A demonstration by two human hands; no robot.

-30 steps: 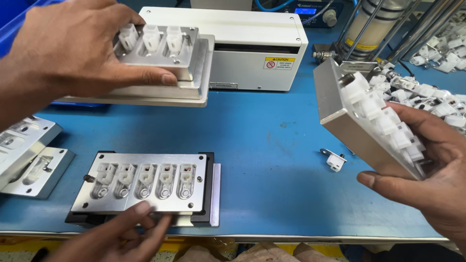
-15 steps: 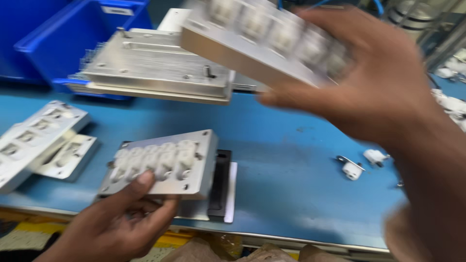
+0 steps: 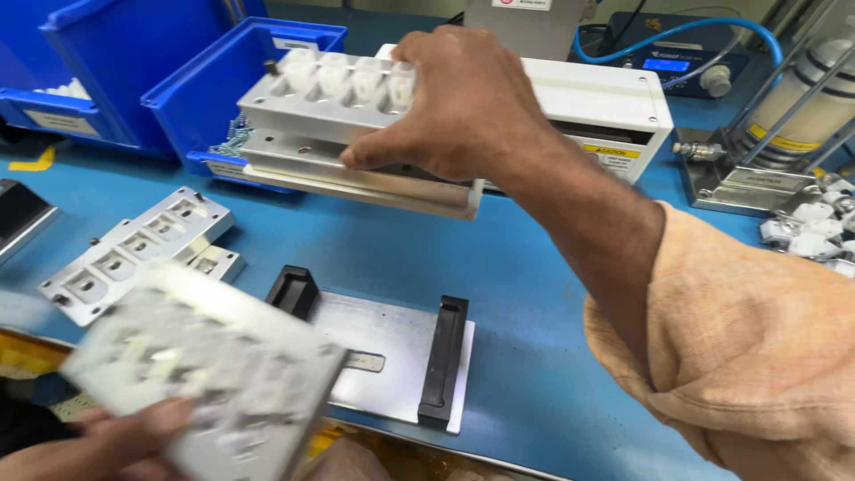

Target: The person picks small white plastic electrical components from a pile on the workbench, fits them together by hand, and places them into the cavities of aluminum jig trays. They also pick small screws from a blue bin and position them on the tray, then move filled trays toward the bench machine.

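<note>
The right hand [image 3: 463, 102] reaches across the blue desk [image 3: 552, 356] from the right, its arm in a tan sleeve [image 3: 757, 356]. Its fingers [image 3: 365, 158] are closed over the right end of a metal block [image 3: 356, 134], thumb on the front face and the others curled over the top. The block carries a row of white parts [image 3: 343, 76] seated in its pockets, and it sits on a pale plate [image 3: 356, 187] that juts out below it. Block and plate are at the far side of the desk, just in front of a white box [image 3: 606, 107] and beside a blue bin [image 3: 223, 80].

The left hand [image 3: 98, 441] is at the bottom left corner, low and near the camera. It holds a second metal tray [image 3: 205, 365], tilted and blurred; the thumb lies along its lower edge, and how the other fingers grip it cannot be seen. The tray is lifted off the desk, partly over the front edge.

In the middle of the desk lies a flat steel base [image 3: 374, 352] with a black stop [image 3: 291, 289] at its left and a black bar [image 3: 445, 356] at its right; nothing is on it. To its left rests another metal tray with square pockets [image 3: 134, 254]. Loose white parts [image 3: 810, 227] are heaped at the right edge, near a metal stand [image 3: 748, 183] with a cylinder.
</note>
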